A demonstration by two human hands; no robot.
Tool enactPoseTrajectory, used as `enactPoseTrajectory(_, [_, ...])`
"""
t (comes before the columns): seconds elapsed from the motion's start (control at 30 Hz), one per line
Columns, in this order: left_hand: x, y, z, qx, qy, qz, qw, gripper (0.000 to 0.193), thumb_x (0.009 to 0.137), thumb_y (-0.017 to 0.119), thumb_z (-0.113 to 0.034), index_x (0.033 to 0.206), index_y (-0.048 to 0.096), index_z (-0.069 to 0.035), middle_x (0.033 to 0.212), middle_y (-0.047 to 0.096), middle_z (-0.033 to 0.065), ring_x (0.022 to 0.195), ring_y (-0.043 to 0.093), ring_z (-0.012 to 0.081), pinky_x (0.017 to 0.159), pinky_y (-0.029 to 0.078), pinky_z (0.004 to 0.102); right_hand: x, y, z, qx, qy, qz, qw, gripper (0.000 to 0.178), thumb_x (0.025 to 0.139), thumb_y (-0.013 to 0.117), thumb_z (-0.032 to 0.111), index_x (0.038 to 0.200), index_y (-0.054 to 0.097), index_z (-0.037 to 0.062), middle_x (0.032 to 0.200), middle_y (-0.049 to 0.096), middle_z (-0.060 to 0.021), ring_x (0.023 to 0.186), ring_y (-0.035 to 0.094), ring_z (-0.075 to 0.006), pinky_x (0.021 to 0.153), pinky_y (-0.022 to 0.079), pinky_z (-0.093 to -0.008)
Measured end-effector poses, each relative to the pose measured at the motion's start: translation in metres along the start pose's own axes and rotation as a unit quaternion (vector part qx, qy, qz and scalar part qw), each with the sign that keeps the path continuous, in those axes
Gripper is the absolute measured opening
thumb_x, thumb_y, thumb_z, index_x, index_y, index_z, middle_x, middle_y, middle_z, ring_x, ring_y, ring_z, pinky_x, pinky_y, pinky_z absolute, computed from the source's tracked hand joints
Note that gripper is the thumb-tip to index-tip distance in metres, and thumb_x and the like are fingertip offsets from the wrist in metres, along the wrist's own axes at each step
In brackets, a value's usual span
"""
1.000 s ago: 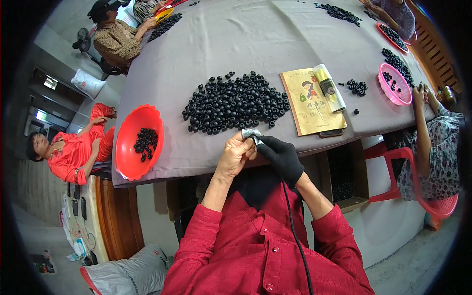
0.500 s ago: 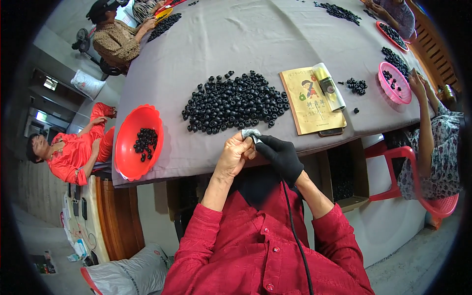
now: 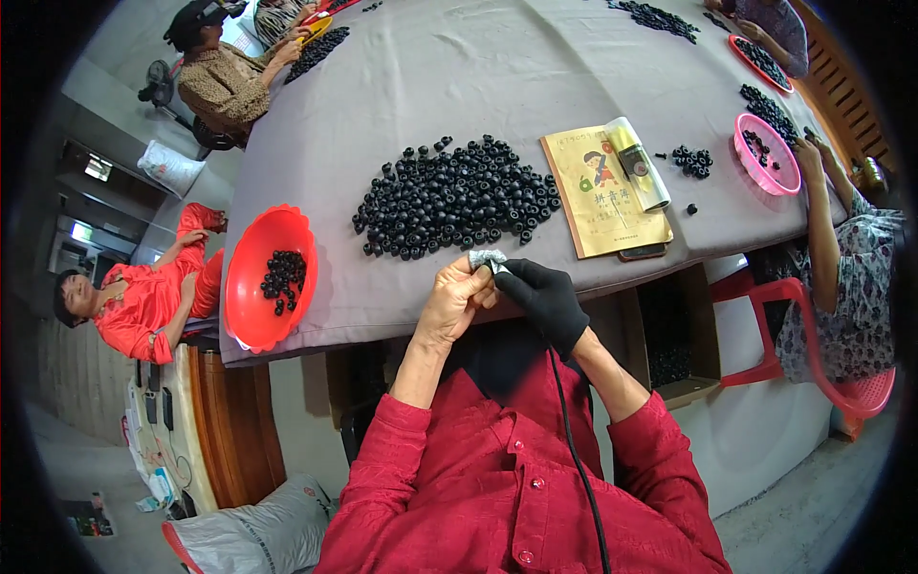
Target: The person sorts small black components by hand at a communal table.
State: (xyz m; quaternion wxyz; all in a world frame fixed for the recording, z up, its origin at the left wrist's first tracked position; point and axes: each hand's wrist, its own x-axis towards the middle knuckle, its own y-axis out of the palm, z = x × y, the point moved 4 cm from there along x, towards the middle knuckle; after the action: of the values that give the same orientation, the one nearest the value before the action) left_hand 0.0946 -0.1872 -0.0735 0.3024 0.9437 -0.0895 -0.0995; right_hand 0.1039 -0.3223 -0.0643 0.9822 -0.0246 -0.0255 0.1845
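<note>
Pile of pieces (image 3: 457, 199) on table (image 3: 459, 91), bowl (image 3: 247, 298) left, booklet (image 3: 604, 215) right

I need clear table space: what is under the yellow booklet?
A dark, flat object pokes out beneath the near edge of the yellow booklet, toward its right corner. The booklet covers the rest; anything else underneath is hidden.

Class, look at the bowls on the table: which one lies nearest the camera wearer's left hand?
The large red bowl with the scalloped rim, to the left of the bare left hand; the pink bowl and others sit farther off.
</note>
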Motion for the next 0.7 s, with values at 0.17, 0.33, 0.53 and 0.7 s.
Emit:
enactPoseTrajectory(0.17, [-0.001, -0.0016, 0.0008, -0.048, 0.0, 0.006, 0.999, 0.015, 0.087, 0.052, -0.011, 0.097, 0.058, -0.001, 0.065, 0.048, -0.0021, 0.051, 0.036, 0.0058, 0.052, 0.035, 0.0219, -0.0042, 0.0, -0.0044, 0.063, 0.007, 0.026, 0.998, 0.028, 0.084, 0.058, 0.021, 0.104, 0.059, 0.0009, 0.088, 0.064, -0.0072, 0.081, 0.055, -0.0068, 0.073, 0.045, -0.0244])
enactPoseTrajectory(0.33, [-0.0023, -0.0044, 0.0014, -0.051, -0.011, -0.015, 0.999, 0.017, 0.087, 0.052, -0.011, 0.099, 0.057, -0.001, 0.067, 0.049, -0.0017, 0.053, 0.037, 0.0059, 0.053, 0.036, 0.0224, -0.0044, 0.0004, -0.0028, 0.041, -0.001, 0.043, 0.998, 0.028, 0.084, 0.058, 0.021, 0.104, 0.059, 0.0008, 0.09, 0.064, -0.007, 0.083, 0.055, -0.0072, 0.075, 0.045, -0.0246])
enactPoseTrajectory(0.53, [-0.0015, -0.0029, 0.0012, -0.055, 0.0, 0.004, 0.998, 0.017, 0.087, 0.052, -0.011, 0.1, 0.057, -0.001, 0.066, 0.048, -0.0016, 0.053, 0.037, 0.0058, 0.053, 0.036, 0.0225, -0.0042, -0.0001, -0.0038, 0.042, 0.025, 0.034, 0.998, 0.028, 0.084, 0.058, 0.022, 0.102, 0.059, 0.0006, 0.09, 0.064, -0.0071, 0.084, 0.055, -0.0078, 0.075, 0.045, -0.0252])
enactPoseTrajectory(0.7, [-0.0002, -0.0022, 0.002, -0.063, 0.0, 0.017, 0.998, 0.016, 0.087, 0.053, -0.011, 0.098, 0.057, -0.001, 0.064, 0.046, -0.002, 0.052, 0.036, 0.0058, 0.053, 0.035, 0.0222, -0.0035, -0.0008, -0.0053, 0.066, 0.031, 0.031, 0.997, 0.027, 0.084, 0.058, 0.022, 0.102, 0.059, 0.0017, 0.087, 0.064, -0.0063, 0.081, 0.054, -0.0072, 0.073, 0.045, -0.025])
